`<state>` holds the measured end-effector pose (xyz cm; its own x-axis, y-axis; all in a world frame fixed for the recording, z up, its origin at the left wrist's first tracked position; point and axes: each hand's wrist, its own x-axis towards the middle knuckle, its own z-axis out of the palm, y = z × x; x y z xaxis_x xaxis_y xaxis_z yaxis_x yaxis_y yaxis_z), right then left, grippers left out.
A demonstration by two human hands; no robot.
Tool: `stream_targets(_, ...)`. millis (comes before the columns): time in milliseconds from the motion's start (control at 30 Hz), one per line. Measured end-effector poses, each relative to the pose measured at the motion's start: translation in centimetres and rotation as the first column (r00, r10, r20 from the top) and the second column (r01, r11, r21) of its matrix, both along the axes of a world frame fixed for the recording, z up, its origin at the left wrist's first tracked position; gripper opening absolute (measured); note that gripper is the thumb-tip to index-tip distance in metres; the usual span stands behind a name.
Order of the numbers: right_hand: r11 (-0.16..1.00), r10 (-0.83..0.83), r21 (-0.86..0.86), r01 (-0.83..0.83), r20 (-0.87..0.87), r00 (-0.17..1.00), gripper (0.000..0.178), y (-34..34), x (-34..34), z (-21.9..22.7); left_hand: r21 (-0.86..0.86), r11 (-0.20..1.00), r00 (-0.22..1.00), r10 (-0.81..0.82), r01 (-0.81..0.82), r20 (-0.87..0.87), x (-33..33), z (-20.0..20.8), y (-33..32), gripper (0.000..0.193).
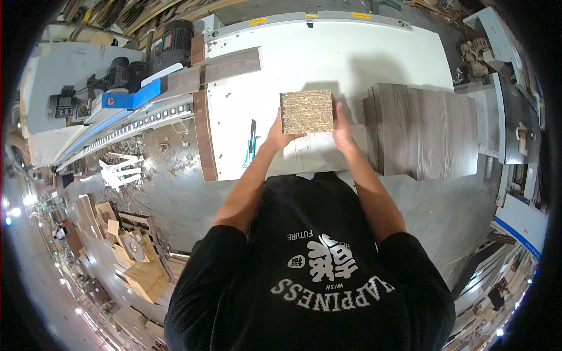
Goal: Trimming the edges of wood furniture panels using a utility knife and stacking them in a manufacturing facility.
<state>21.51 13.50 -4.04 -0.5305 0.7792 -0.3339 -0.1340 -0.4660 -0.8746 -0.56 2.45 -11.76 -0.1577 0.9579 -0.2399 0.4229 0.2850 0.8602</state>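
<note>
Between my two hands, over the white tabletop (316, 52), is a block-like stack of particleboard pieces (306, 112), its speckled raw edges facing up. My left hand (280, 136) is pressed against its left side and lower edge, fingers partly hidden by it. My right hand (343, 130) lies along its right side, closing the stack in from there. Right of my right hand stands a long row of grey wood-grain panels (427, 131), packed tightly together. A slim black tool (253, 137) with a light-blue piece (246, 155) beside it lies left of my left hand.
At left a machine with dark motors (177, 36), a blue guard (132, 98) and a roller track (137, 120) adjoins the table. A wood-grain strip (231, 64) reaches onto the tabletop. A long metal bar (310, 19) edges the back. Offcuts (120, 169) litter the floor.
</note>
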Motion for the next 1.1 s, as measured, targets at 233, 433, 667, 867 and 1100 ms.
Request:
stream_targets(233, 1.0, 0.03, -0.004, -0.03, -0.085, 0.996, 0.098, -2.0, 0.8, 1.1, -0.003, 1.0, 0.975, 0.003, -0.003, 0.221, 1.9, 0.4, 0.5, 0.118)
stream_targets(433, 1.0, -0.023, 0.004, 0.023, -0.013, 1.0, 0.096, -2.2, 0.2, 2.9, -0.003, 1.0, 0.991, 0.021, -0.021, 0.134, 2.2, 1.6, 0.5, 0.129)
stream_targets(667, 0.38, -0.171, 0.854, -0.356, 0.444, 0.88, 0.129, 1.2, 0.8, 18.4, 0.085, 0.996, 0.997, 0.04, -0.035, -0.065, 1.7, 3.1, 0.3, 0.133)
stream_targets(867, 0.125, -0.193, 0.652, -0.748, 0.755, 0.627, 0.14, -1.5, -4.1, 21.3, 0.163, 0.985, 0.993, 0.07, -0.054, -0.094, 1.0, 1.4, 0.2, 0.131)
stream_targets(1100, 0.115, -0.32, 0.66, -0.743, 0.732, 0.601, 0.116, -0.9, -4.5, 18.7, -0.093, 0.961, 0.839, 0.179, -0.261, -0.514, -2.5, 6.2, -5.8, 0.072)
